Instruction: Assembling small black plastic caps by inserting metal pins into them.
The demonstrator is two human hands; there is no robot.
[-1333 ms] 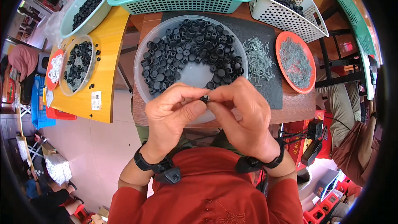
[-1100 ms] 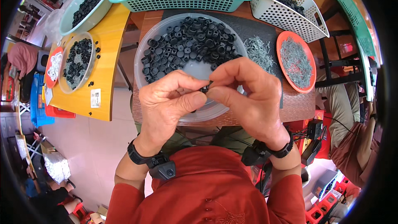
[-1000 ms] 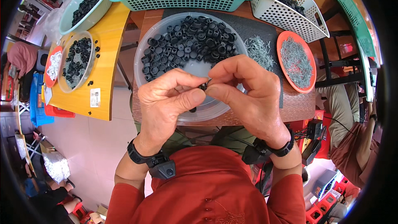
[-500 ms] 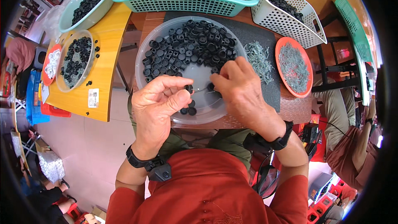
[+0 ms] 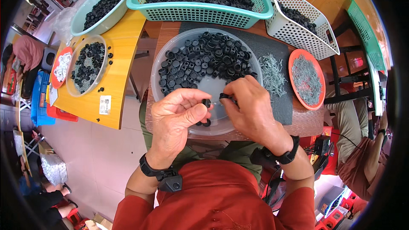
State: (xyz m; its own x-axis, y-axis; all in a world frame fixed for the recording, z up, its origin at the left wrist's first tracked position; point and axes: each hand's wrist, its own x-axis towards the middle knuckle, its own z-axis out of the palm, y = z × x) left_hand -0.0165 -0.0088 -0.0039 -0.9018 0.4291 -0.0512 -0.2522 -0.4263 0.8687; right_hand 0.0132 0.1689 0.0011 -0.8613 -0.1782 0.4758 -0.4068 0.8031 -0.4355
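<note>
Above a clear round tub (image 5: pixel 207 83) full of small black plastic caps (image 5: pixel 187 66), my two hands are close together. Between thumb and fingertips, my left hand (image 5: pixel 172 117) pinches a small black plastic cap (image 5: pixel 206 102). A thin metal spring (image 5: pixel 214 103) sticks out of it toward the right. My right hand (image 5: pixel 253 108) grips another small black plastic piece (image 5: pixel 225 96), just beyond the spring's free end. The two black pieces are apart. A few more caps lie partly hidden under my left fingers.
Loose springs (image 5: pixel 272 74) lie on a dark mat (image 5: pixel 281 113), beside an orange plate (image 5: pixel 320 79) of springs. Behind the tub stand a green basket (image 5: pixel 200 12) and a white basket (image 5: pixel 289 36) of black parts. A yellow table (image 5: pixel 115 102) with more containers is at left.
My right hand has brought its black piece up beside the spring's end, fingertips now showing it. My left hand still holds its cap. The whole view has shifted slightly.
</note>
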